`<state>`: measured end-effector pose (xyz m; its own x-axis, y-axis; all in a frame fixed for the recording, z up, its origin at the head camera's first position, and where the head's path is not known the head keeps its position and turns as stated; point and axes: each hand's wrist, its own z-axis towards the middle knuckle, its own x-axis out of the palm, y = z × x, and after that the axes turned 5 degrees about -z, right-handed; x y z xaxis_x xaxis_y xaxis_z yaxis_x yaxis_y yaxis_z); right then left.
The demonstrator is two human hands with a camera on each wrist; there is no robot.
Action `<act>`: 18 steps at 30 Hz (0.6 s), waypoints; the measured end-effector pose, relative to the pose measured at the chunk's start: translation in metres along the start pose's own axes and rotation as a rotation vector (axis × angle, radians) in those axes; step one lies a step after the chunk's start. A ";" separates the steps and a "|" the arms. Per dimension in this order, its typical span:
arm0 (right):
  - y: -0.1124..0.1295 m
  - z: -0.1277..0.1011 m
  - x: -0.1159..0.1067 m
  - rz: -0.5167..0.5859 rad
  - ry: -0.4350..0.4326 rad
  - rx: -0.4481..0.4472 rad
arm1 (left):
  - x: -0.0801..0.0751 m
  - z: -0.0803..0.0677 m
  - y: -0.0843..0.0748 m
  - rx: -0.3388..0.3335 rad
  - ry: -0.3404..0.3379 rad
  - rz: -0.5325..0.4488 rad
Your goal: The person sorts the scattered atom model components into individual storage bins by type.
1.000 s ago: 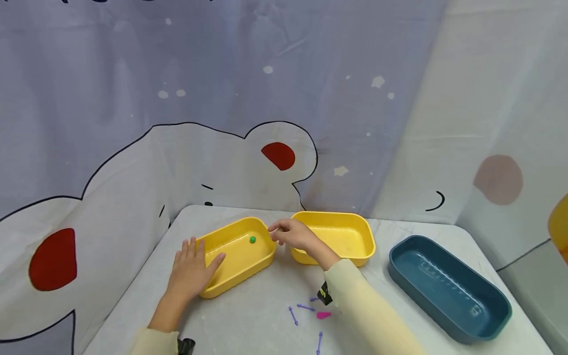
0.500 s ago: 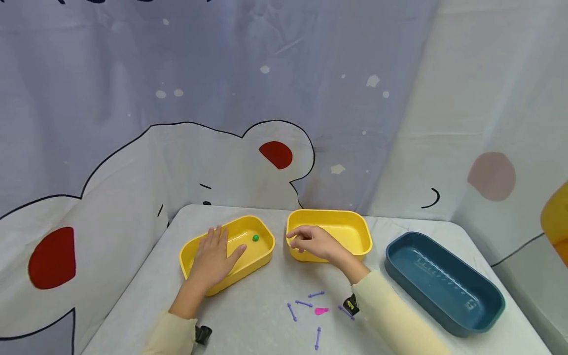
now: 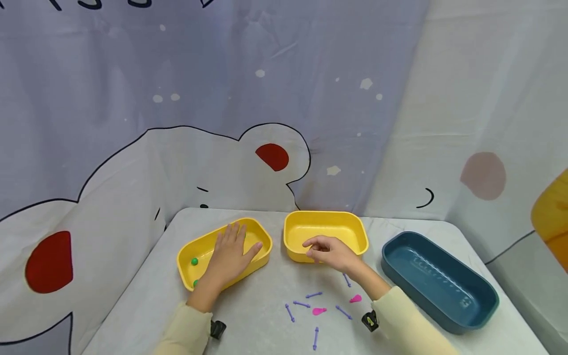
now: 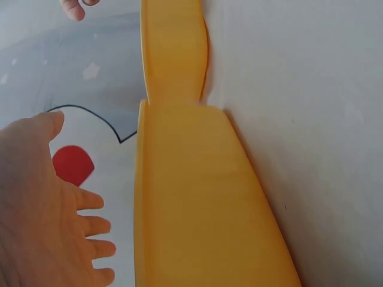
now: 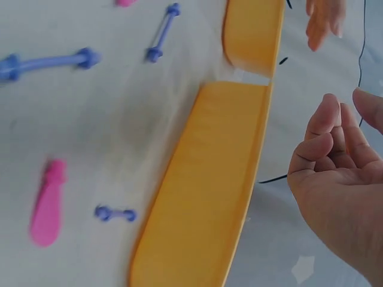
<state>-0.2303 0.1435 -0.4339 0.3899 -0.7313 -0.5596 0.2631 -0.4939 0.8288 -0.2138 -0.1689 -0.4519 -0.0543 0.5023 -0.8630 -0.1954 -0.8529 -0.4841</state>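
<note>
While your left hand (image 3: pixel 229 255) spreads flat above the left yellow tray (image 3: pixel 254 240), its fingers are straight, and the left wrist view puts it clear of the rim, thumb well apart from the rest. Your right hand (image 3: pixel 336 255) hangs over the near side of the right yellow tray (image 3: pixel 343 228); fingers loosely bent, thumb and fingertips apart, air between. The right wrist view has this one clear of its tray too.

Under your left hand: two green balls (image 3: pixel 194 261) on the floor of the left yellow tray, toward its left end. The nearer ball is partly hidden by your wrist. That tray sits at a slant; the right yellow tray sits roughly square to the back of the table (image 3: pixel 248 325), a narrow gap between the two.

Nearer you, scattered on the tabletop: six purple sticks (image 3: pixel 315 338), knobbed at both ends, the farthest just in front of the right yellow tray. Among them, two pink pieces (image 3: pixel 319 311), broad at one end, narrow at the other.

Off to your right, a dark blue tray (image 3: pixel 437 278) lies diagonally. Behind everything, a printed cloth (image 3: pixel 213 64), grey-violet and white, with red patches and black outlines.
</note>
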 end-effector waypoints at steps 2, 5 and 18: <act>-0.004 -0.006 -0.002 0.004 -0.012 0.002 | 0.002 0.002 -0.005 0.005 0.002 -0.001; -0.011 -0.013 -0.004 0.015 -0.014 0.012 | 0.003 0.006 -0.012 0.010 0.001 -0.004; -0.035 -0.038 -0.006 0.054 0.028 0.077 | 0.022 0.023 -0.035 0.037 0.009 0.044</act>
<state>-0.2084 0.1829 -0.4592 0.4263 -0.7450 -0.5132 0.1727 -0.4898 0.8545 -0.2311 -0.1246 -0.4504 -0.0544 0.4628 -0.8848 -0.2295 -0.8682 -0.4400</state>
